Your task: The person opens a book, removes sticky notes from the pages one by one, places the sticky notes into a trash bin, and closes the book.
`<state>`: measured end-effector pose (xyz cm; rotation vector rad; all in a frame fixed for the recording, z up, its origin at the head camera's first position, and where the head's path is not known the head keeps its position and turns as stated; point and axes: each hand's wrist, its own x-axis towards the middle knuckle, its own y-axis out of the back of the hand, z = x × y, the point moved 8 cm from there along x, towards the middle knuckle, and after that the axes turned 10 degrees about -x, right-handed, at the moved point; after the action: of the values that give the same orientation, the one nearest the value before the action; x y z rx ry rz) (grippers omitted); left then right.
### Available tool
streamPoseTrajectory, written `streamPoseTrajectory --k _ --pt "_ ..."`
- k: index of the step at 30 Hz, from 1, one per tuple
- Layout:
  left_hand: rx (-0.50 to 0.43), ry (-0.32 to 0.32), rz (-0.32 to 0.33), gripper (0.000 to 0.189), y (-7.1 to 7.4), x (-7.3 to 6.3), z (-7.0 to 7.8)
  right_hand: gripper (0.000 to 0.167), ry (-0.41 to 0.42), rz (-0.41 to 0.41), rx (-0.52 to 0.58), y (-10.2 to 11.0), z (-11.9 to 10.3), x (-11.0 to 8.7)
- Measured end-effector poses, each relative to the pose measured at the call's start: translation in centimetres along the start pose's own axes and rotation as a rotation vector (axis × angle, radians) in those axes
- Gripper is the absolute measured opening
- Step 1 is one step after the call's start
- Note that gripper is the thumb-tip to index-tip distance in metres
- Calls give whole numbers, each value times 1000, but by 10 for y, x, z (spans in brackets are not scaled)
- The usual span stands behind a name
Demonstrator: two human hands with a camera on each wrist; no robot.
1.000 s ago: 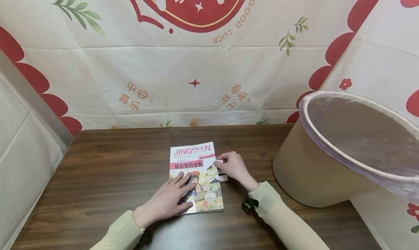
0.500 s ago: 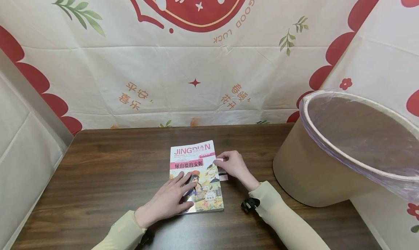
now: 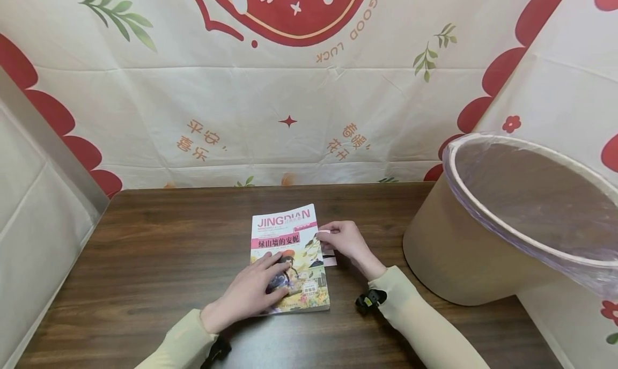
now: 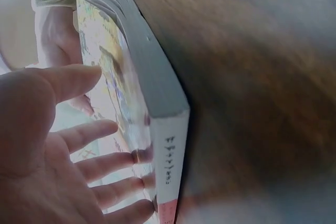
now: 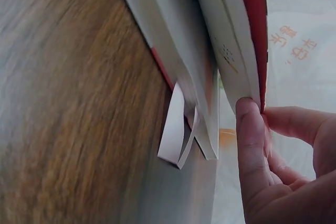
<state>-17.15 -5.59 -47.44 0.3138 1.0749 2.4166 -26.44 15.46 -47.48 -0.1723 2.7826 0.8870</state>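
A paperback book [image 3: 282, 227] with a pink and white illustrated cover lies on the brown table. My left hand [image 3: 248, 288] rests on the lower left of the cover; in the left wrist view its fingers [image 4: 113, 161] are spread and nearly straight over the cover beside the spine. At the book's right edge, my right hand [image 3: 347, 243] pinches the front cover and some pages between thumb and fingers. The right wrist view shows these pages [image 5: 228, 40] raised from the rest. A folded white paper strip [image 5: 172, 127] sticks out from the lower pages.
A large beige bin [image 3: 449, 251] lined with clear plastic stands on the right of the table [image 3: 159, 251]. Behind the table hangs a white printed cloth [image 3: 289, 95]. Dark devices are strapped at both wrists.
The cover's top right corner has risen slightly, with my right hand moving a little upward along with it. My left hand stays on the cover, shifted only slightly.
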Motion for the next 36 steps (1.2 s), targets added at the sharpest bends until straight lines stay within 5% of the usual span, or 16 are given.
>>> streamPoseTrajectory --k 17,36 --pt "-160 125 130 54 7 6 3 28 -21 -79 96 -1 -6 1" --pt "-260 86 230 61 4 12 22 31 12 -89 196 -3 -18 -5"
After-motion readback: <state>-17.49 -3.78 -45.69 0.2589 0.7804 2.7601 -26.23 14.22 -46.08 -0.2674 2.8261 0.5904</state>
